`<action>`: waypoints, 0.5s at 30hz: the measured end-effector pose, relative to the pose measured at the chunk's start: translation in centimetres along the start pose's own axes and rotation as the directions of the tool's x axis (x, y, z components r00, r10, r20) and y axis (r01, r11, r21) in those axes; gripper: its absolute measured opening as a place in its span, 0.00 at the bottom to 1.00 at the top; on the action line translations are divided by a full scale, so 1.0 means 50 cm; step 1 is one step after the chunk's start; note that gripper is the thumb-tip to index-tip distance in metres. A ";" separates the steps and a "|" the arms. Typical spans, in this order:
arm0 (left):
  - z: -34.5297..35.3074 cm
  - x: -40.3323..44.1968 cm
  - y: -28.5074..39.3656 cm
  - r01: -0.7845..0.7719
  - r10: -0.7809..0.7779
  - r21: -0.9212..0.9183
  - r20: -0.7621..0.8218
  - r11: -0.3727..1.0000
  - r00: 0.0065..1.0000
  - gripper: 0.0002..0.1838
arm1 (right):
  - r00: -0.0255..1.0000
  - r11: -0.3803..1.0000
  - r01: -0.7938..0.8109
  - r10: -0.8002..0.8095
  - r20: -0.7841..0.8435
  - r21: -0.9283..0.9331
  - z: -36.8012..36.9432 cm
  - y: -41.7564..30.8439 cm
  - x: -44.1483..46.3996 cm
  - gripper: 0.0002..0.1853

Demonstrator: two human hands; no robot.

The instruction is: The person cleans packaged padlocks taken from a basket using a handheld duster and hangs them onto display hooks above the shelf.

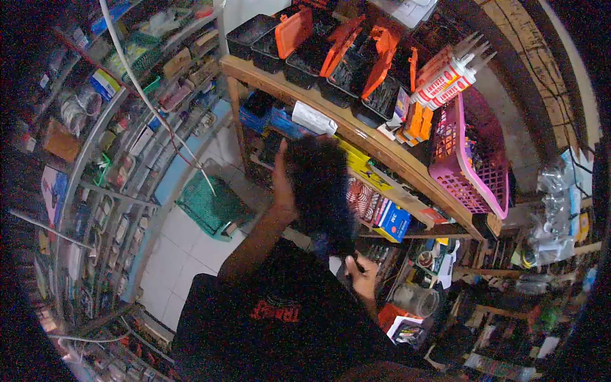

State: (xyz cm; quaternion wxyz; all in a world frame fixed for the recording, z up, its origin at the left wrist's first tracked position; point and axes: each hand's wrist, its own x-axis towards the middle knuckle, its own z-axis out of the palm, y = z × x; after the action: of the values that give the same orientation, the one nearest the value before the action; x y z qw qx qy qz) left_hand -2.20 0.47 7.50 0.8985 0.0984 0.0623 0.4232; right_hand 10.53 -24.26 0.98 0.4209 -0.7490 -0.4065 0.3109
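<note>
Neither my left hand nor my right hand can be made out. In front of me is a person in a black shirt [277, 344] with red print, seen from behind and above. The person's dark head [321, 184] is blurred. One of this person's hands [281, 172] is raised beside the head; the other hand [364, 275] is bent near a small dark thing that I cannot make out. Beyond them, a wooden shelf [286, 79] holds black bins [375, 108] with orange lids, white sealant tubes [445, 83] and a pink basket [455, 153].
Crowded shelves [95, 172] curve along the left. A green basket [213, 200] stands on the tiled floor [181, 258]. A blue box [391, 219] lies on the lower shelf, with a clear jar [417, 299] below it. Plastic packs [554, 223] hang at the right.
</note>
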 end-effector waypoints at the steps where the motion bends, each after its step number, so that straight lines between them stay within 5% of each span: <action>1: -0.004 -0.001 -0.003 -0.015 0.015 0.031 -0.011 0.999 1.000 0.36 | 1.000 1.000 -0.003 0.003 0.020 0.014 -0.002 0.004 -0.003 0.16; 4: -0.018 -0.002 -0.003 -0.037 0.042 0.086 -0.053 0.996 0.998 0.35 | 0.991 0.992 -0.089 0.080 0.108 0.089 -0.004 -0.020 -0.008 0.17; 7: -0.042 0.004 -0.011 -0.060 0.069 0.076 -0.122 0.995 0.990 0.33 | 0.987 0.987 -0.071 0.090 -0.130 0.143 0.022 -0.002 -0.022 0.17; 10: -0.038 0.005 -0.016 -0.070 0.068 -0.047 -0.050 0.996 0.996 0.32 | 0.986 0.999 -0.038 0.040 0.159 -0.016 -0.014 -0.027 -0.009 0.18; 13: -0.068 0.007 -0.012 -0.006 0.007 -0.051 0.016 0.999 1.000 0.31 | 0.998 0.999 -0.040 0.040 -0.045 0.003 0.001 0.009 -0.010 0.18; 15: -0.087 0.010 -0.016 -0.012 0.011 -0.040 -0.023 0.999 1.000 0.31 | 0.996 0.998 -0.039 0.035 0.085 0.046 -0.006 -0.023 -0.009 0.17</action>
State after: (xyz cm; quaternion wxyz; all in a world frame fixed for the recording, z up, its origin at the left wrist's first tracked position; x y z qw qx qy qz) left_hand -2.15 0.88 3.07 0.8972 0.0758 0.0631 0.4305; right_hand 10.15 -24.39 2.16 0.4155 -0.7324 -0.4025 0.3592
